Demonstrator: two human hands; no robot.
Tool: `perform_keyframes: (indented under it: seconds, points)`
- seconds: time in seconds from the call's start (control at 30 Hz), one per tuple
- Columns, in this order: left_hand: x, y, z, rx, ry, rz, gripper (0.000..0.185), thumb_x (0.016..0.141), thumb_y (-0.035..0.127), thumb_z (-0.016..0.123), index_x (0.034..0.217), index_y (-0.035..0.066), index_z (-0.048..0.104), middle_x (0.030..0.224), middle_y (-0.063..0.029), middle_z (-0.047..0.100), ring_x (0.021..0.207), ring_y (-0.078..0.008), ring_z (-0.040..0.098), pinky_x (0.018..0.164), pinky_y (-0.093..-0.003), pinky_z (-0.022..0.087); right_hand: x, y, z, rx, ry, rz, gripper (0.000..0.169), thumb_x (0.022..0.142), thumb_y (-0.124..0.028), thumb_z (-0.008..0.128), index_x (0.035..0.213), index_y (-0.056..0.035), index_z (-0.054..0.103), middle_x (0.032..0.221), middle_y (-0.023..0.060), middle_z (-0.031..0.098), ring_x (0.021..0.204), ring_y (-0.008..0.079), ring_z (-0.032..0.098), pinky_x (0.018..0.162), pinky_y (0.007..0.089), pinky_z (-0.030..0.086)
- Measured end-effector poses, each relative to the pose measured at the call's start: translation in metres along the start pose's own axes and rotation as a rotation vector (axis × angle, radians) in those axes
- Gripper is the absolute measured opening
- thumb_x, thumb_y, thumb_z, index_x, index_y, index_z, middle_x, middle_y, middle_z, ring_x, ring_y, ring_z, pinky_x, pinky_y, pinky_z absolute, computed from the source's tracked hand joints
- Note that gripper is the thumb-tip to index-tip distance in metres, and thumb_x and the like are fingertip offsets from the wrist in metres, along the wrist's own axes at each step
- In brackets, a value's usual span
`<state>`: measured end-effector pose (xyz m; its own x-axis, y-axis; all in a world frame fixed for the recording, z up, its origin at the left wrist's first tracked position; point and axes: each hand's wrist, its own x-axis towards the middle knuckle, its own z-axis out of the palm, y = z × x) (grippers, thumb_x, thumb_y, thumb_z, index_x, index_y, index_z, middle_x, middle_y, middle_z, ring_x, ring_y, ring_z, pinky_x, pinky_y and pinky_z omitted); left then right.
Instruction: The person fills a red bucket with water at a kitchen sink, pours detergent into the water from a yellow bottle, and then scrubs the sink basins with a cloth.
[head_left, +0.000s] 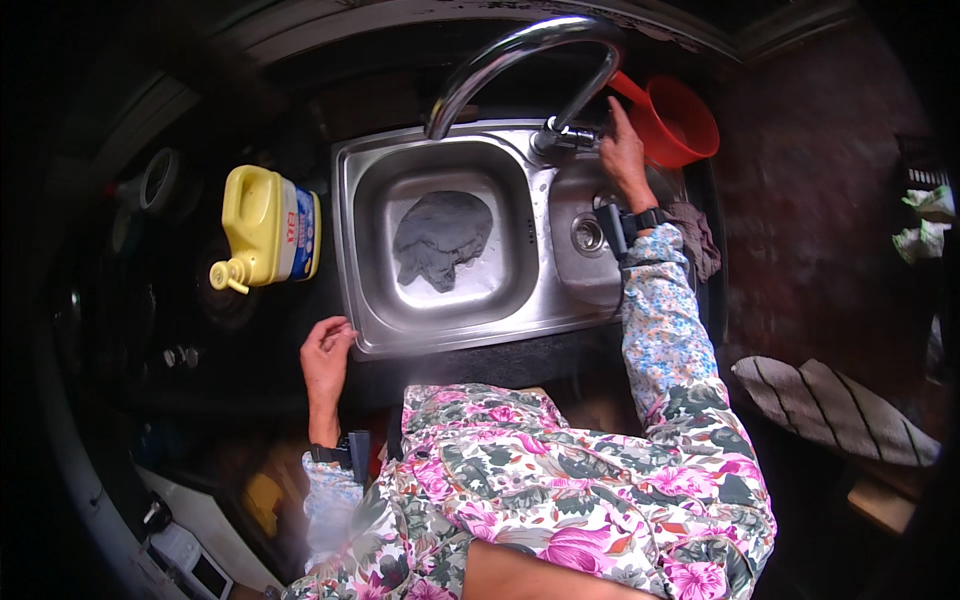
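Note:
My right hand (624, 150) is at the lever end of the chrome faucet (566, 139), fingers pointing away from me. Its palm side is hidden, so whether the fingers close on the lever cannot be told. Close by on its right stands a red plastic dipper (679, 124). My left hand (328, 352) hovers at the near left corner of the stainless steel double sink (450, 337), fingers loosely curled and holding nothing. A wet grey cloth (442, 236) lies crumpled on the floor of the larger left basin. No water stream shows under the spout.
Left of the sink, a yellow pump jug (259, 225) bears a printed label. A dark rag (694, 238) hangs by the right basin, which has a drain (587, 234). A striped towel (832, 412) lies at the right. The faucet spout arches over the left basin.

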<state>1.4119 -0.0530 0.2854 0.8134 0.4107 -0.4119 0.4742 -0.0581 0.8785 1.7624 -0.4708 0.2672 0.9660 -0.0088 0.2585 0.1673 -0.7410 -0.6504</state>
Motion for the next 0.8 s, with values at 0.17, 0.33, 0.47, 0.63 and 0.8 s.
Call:
perform_keyframes:
  seconds: [0.17, 0.33, 0.47, 0.63, 0.8]
  points:
    - [0.012, 0.005, -0.054, -0.138, 0.311, 0.075, 0.024, 0.091, 0.007, 0.063, 0.113, -0.002, 0.059, 0.095, -0.0076, 0.064, 0.082, -0.0137, 0.065, 0.072, -0.0230, 0.052, -0.001, 0.004, -0.004, -0.031, -0.048, -0.015, 0.055, 0.084, -0.008, 0.053, 0.139, -0.0139, 0.046, 0.106, 0.0244, 0.064, 0.098, 0.0425, 0.062, 0.084, 0.0479, 0.048]
    - [0.049, 0.057, -0.112, -0.082, 0.453, 0.282, 0.025, 0.095, 0.014, 0.061, 0.115, -0.001, 0.060, 0.096, -0.0078, 0.065, 0.084, -0.0135, 0.065, 0.074, -0.0226, 0.052, 0.014, -0.001, -0.002, -0.081, 0.016, -0.042, 0.041, 0.084, -0.021, 0.066, 0.123, -0.0089, 0.060, 0.099, 0.0190, 0.068, 0.087, 0.0321, 0.068, 0.078, 0.0382, 0.052]
    - [0.068, 0.110, -0.138, 0.048, 0.453, 0.359, 0.025, 0.096, 0.014, 0.058, 0.115, -0.002, 0.060, 0.098, -0.0084, 0.065, 0.086, -0.0140, 0.065, 0.077, -0.0228, 0.052, 0.026, 0.004, 0.010, 0.010, 0.143, 0.050, 0.022, 0.085, -0.024, 0.064, 0.101, -0.0086, 0.068, 0.085, 0.0150, 0.070, 0.081, 0.0310, 0.068, 0.075, 0.0386, 0.052]
    - [0.079, 0.130, -0.146, 0.116, 0.343, 0.357, 0.024, 0.095, 0.014, 0.059, 0.113, -0.002, 0.061, 0.097, -0.0086, 0.065, 0.084, -0.0134, 0.065, 0.075, -0.0227, 0.052, 0.027, 0.042, 0.012, -0.085, 0.199, 0.155, 0.019, 0.083, -0.020, 0.062, 0.097, -0.0121, 0.070, 0.088, 0.0135, 0.070, 0.084, 0.0325, 0.068, 0.078, 0.0407, 0.053]
    - [0.091, 0.141, -0.145, 0.214, 0.210, 0.329, 0.025, 0.096, 0.016, 0.057, 0.115, 0.000, 0.062, 0.092, -0.0086, 0.066, 0.080, -0.0128, 0.066, 0.071, -0.0224, 0.053, 0.037, 0.078, 0.017, 0.031, 0.115, 0.188, 0.025, 0.084, -0.022, 0.066, 0.103, -0.0071, 0.069, 0.089, 0.0132, 0.071, 0.080, 0.0250, 0.070, 0.074, 0.0355, 0.053]
